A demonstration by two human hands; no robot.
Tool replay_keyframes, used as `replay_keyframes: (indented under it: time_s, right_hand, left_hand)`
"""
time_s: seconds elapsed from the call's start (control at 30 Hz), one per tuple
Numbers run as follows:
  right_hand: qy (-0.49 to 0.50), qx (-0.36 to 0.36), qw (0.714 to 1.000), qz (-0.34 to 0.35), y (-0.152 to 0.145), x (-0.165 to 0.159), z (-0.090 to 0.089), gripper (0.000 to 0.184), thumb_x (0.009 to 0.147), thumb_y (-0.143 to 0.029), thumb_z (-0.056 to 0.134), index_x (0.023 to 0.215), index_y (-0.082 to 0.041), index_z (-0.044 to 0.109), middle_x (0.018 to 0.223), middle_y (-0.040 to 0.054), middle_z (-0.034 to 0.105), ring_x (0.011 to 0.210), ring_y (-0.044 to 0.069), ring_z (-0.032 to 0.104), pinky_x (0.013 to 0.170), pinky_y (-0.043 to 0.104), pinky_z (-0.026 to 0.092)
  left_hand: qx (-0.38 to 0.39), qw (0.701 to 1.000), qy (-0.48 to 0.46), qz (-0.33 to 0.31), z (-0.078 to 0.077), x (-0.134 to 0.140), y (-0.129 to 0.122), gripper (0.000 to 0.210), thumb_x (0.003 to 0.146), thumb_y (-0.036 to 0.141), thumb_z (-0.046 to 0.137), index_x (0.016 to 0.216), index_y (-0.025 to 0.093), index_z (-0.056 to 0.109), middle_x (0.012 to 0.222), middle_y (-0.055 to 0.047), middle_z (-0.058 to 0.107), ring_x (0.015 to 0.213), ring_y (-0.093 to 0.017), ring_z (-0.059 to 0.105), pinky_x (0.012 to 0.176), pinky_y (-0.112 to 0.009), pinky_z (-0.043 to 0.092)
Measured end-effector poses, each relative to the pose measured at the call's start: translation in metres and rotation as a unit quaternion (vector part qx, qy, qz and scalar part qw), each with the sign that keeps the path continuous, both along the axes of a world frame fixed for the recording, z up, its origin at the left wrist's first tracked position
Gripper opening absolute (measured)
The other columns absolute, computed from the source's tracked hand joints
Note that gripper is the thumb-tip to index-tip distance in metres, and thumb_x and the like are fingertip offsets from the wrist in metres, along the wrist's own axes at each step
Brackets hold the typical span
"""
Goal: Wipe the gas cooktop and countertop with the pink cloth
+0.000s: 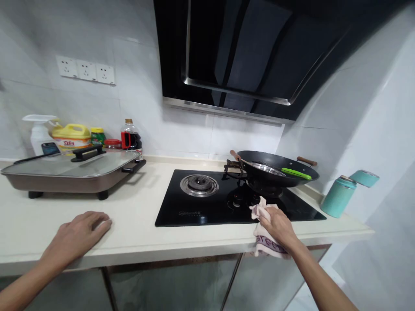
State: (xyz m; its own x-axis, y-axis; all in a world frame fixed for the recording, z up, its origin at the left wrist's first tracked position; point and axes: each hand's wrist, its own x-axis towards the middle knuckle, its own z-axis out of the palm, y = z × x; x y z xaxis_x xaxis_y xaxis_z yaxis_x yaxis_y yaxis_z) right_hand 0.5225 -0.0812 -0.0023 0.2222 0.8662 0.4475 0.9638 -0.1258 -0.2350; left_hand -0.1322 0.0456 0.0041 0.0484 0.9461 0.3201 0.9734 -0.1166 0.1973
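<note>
My right hand [277, 224] grips a pale pink cloth [266, 242] and presses it on the front right part of the black glass gas hob [181, 207], just in front of the right burner. A black wok [275, 170] with wooden handles sits on that burner, holding a metal ladle and a green utensil [296, 173]. My left hand [79, 231] lies flat, palm down, on the cream countertop [139, 224] left of the hob, holding nothing. The left burner [199, 184] is bare.
An electric grill pan with a glass lid [69, 170] stands at the back left, with a spray bottle [39, 134], a yellow jug [71, 137], jars and a dark sauce bottle [130, 136] behind it. A teal flask [339, 196] stands at the right wall. A black hood [246, 56] hangs overhead.
</note>
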Motion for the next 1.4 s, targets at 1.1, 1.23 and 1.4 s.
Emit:
replay_keyframes:
  time_s: [1.1,1.23,1.4]
  right_hand:
    - [-0.149,0.032,0.988,-0.021,0.045,-0.081,0.005,0.064,0.1,-0.051,0.044,0.143,-0.004,0.047,0.142,0.03,0.061,0.142,0.038,0.047,0.124,0.065,0.004]
    - [-0.141,0.047,0.989,0.004,0.017,-0.096,-0.003,0.058,0.099,-0.047,0.047,0.14,-0.006,0.051,0.13,0.0282,0.066,0.129,0.039,0.055,0.12,0.057,0.023]
    - [-0.09,0.037,0.991,0.093,-0.009,-0.137,0.002,0.055,0.095,-0.047,0.055,0.139,-0.013,0.057,0.12,0.0193,0.065,0.114,0.036,0.057,0.103,0.049,0.041]
  left_hand:
    - [0.007,1.0,-0.014,-0.019,0.009,0.016,-0.019,0.047,0.092,0.052,0.04,0.105,0.022,0.075,0.129,-0.01,0.071,0.121,-0.032,0.061,0.097,-0.044,0.043]
    - [-0.002,1.0,-0.009,-0.012,0.009,0.016,-0.019,0.048,0.094,0.052,0.038,0.108,0.023,0.073,0.132,-0.009,0.07,0.125,-0.032,0.06,0.1,-0.045,0.042]
    - [-0.024,1.0,-0.009,-0.006,0.014,0.015,-0.016,0.05,0.094,0.054,0.039,0.109,0.023,0.074,0.133,-0.009,0.07,0.126,-0.032,0.059,0.1,-0.045,0.043]
